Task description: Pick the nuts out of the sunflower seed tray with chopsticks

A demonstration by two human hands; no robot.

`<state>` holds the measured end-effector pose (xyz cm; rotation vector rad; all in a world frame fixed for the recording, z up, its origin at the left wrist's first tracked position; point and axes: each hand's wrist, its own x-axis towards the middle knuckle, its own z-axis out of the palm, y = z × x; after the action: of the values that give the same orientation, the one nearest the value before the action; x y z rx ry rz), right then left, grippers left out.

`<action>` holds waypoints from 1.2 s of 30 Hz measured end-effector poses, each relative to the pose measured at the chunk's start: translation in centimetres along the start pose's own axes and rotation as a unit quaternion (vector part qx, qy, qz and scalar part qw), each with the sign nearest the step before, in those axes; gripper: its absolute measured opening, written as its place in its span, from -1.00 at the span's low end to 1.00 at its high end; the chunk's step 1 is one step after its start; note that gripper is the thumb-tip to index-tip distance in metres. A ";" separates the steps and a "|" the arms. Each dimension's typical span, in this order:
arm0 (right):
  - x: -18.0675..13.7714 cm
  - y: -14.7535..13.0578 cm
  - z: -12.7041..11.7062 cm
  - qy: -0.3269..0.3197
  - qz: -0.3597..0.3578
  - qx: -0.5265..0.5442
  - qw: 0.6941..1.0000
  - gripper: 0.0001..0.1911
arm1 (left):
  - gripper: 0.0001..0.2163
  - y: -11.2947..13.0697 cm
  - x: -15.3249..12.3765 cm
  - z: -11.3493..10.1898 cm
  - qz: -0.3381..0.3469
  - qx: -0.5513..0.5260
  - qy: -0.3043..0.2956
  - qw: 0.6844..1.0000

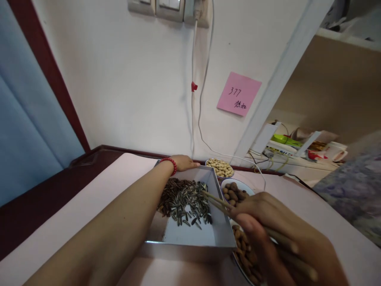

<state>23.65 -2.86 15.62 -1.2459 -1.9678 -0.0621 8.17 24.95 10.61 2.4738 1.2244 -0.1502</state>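
A white box (222, 222) on the table holds a heap of striped sunflower seeds (183, 200). My left hand (184, 162), with a red bead bracelet at the wrist, rests on the box's far rim, fingers closed over the edge. My right hand (276, 228) is closed round a pair of wooden chopsticks (216, 200). Their tips reach over the box's right wall to the edge of the seed heap. Right of the box stand a bowl of peanuts (220, 167), a bowl of brown nuts (235, 192) and, partly under my right hand, a bowl of almonds (245, 254).
The pale pink tabletop (98, 190) meets a white wall with a dark red ledge. A white cable (199, 119) hangs from a wall socket, beside a pink sticky note (239, 94). Cluttered items and a mug (335, 151) lie at the right. Patterned fabric (354, 186) covers the right edge.
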 end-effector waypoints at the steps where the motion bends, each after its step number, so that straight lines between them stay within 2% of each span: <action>1: 0.1 0.3 0.5 -0.031 -0.005 0.001 1.000 -0.76 | -0.59 0.0 0.0 0.0 0.000 0.000 -0.001 1.000; 3: 0.2 1.0 1.5 -0.065 -0.007 0.001 0.998 -0.72 | -0.60 0.0 0.0 0.1 0.000 0.000 -0.003 1.000; 6: 0.2 1.7 2.7 -0.084 0.008 0.023 0.996 -0.70 | -0.61 0.0 0.1 0.1 0.003 0.002 -0.008 1.000; 15: 0.6 2.1 5.0 -0.081 0.058 0.049 0.994 -0.64 | -0.62 0.3 -0.1 0.0 -0.003 0.011 -0.016 1.000; 21: 0.8 2.0 5.2 -0.062 0.055 0.036 0.996 -0.63 | -0.62 0.1 -0.1 0.0 0.005 0.004 -0.012 1.000; 30: 1.0 1.2 4.3 -0.065 0.097 0.081 0.990 -0.64 | -0.56 -0.3 0.3 -0.1 0.012 0.004 -0.003 1.000; 36: 1.1 1.5 5.7 -0.108 0.114 0.075 0.985 -0.70 | -0.57 -0.3 0.2 -0.2 0.016 0.005 -0.006 1.000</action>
<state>21.22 1.13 11.89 -1.4159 -1.9555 0.3420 8.07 25.38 10.69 2.4961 1.1808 -0.1611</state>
